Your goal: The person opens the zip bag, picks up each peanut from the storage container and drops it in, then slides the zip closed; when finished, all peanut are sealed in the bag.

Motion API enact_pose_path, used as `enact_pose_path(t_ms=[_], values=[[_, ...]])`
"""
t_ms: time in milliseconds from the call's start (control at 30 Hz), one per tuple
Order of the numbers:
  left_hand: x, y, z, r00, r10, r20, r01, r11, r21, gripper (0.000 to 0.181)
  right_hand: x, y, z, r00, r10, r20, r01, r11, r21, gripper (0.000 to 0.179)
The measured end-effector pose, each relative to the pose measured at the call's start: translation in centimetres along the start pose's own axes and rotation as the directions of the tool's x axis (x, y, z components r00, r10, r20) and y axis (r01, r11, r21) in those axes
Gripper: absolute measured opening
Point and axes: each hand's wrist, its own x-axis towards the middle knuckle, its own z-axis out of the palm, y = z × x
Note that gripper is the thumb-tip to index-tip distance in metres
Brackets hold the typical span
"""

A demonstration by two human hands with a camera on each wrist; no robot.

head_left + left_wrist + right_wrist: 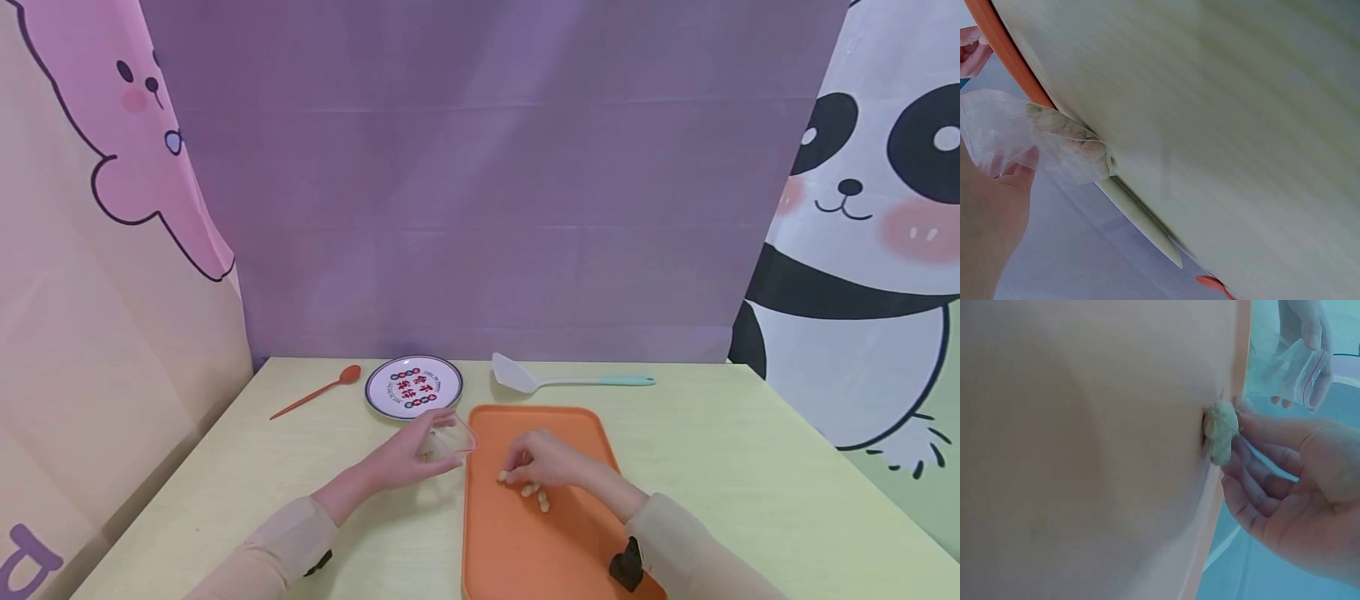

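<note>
"Where's the peanut being handled?"

"The pale tan, bumpy-shelled peanut (501, 477) is at the right hand's (543, 460) fingertips, low over the orange, rectangular, round-cornered tray (517, 550). Thumb and fingers pinch it. At least two loose peanuts (543, 502) lie on the tray just beside that hand."

"And the left hand (401, 462)?"

"It's curled round a clear, soft plastic zip bag (450, 440) with a red line along its mouth, near the tray's left edge. The left wrist view shows tan bagged peanuts (1072, 137) gathered at its bottom. The two hands are well apart."

"How would you do this step well?"

"I'd pinch each shell lightly across its waist, since it could crack or roll off the fingertips. I'd hold the bag close below its mouth so the thin film doesn't fold shut, bottom lower than the mouth so nothing spills."

"Is the mouth wide enough?"

"I can't tell how far it gapes. A thumb spreading it should help."

"Anything near the bag to mind?"

"Behind it sits a white, round, blue-rimmed plate (450, 392) with red lettering. Farther off on the pale wooden table (697, 467) are an orange-red, long-handled spoon (349, 375) and a white spatula with a turquoise grip (517, 377)."
</note>
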Motion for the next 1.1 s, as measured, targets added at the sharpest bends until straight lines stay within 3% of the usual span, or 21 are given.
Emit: enact_pose_path(t_ms=[533, 733, 867, 1100], values=[[0.0, 0.1, -0.1, 1.000, 0.001, 0.002, -0.001, 1.000, -0.011, 0.077, 0.8, -2.0, -1.5, 0.993, -0.074, -0.094, 0.076, 0.997, 0.017, 0.013], [0.1, -0.2, 0.0, 1.000, 0.006, 0.003, -0.006, 1.000, -0.020, 0.080, 1.6, -3.1, -1.6, 0.975, -0.136, -0.174, 0.143, 0.989, 0.025, 0.010], [0.2, -0.4, 0.1, 1.000, 0.022, -0.001, -0.022, 1.000, -0.020, 0.082, 2.2, -3.6, -1.3, 0.966, -0.172, -0.193, 0.185, 0.981, 0.052, 0.011], [0.2, -0.6, 0.1, 1.000, 0.026, -0.010, -0.026, 0.999, -0.019, 0.082, 3.1, -4.3, -0.6, 0.953, -0.211, -0.220, 0.220, 0.975, 0.017, 0.008]])
